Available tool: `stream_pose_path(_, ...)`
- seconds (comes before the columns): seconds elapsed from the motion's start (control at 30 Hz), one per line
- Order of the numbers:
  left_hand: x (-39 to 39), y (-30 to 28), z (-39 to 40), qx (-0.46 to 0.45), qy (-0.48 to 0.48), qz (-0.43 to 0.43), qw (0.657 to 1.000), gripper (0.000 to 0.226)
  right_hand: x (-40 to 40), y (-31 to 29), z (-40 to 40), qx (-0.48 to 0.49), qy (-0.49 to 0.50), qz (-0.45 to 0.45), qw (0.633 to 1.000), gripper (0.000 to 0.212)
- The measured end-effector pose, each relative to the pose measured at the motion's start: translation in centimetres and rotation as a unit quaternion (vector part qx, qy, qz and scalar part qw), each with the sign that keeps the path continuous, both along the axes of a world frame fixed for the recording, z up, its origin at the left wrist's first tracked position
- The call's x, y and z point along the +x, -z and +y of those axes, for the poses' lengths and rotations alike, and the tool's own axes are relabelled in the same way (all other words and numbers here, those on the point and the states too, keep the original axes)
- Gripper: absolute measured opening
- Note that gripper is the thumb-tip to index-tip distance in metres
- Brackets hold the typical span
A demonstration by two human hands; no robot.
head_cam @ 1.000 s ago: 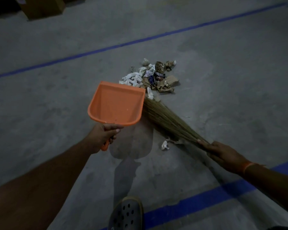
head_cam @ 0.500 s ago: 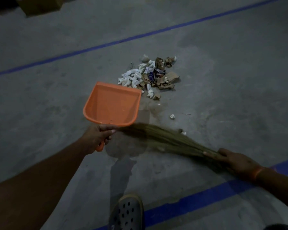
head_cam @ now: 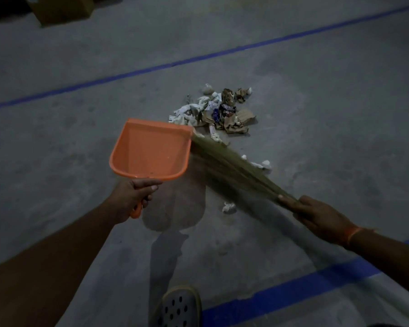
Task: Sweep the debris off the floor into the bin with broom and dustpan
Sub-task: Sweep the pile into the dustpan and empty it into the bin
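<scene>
The left hand (head_cam: 132, 197) grips the handle of the orange plastic dustpan (head_cam: 151, 149), held empty just short of the heap of crumpled paper and cardboard debris (head_cam: 217, 112) on the grey concrete floor (head_cam: 316, 138). The right hand (head_cam: 316, 213) clasps the straw grass broom (head_cam: 227, 166), its tips beside the heap, so gathering seems underway; next, the pan's lip likely needs grounding. The bin is out of view, and stray scraps are dim.

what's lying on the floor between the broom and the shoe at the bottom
In the head view, one crumpled white scrap lies on the bare concrete between the broom and the shoe, just below the bristles; the dustpan's shadow falls beside it.
</scene>
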State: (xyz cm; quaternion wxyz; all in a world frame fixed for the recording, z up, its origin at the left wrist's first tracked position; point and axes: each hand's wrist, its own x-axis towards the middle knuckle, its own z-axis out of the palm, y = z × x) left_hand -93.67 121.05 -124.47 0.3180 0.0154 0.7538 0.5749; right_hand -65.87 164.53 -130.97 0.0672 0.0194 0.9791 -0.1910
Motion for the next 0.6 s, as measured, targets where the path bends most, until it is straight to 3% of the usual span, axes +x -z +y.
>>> stream_pose_path(0.23, -0.6, 0.2, -0.6, 0.021, -0.017, -0.007, 1.000, 0.022, 6.6, 3.5, -1.7, -0.037, -0.076, -0.100, 0.991, 0.070)
stream_pose_path(0.6, -0.4, 0.2, 1.7, 0.028, 0.000, -0.021, 0.999, 0.021, 0.7, 2.0, -0.6, 0.044, -0.033, -0.037, 0.998, 0.062)
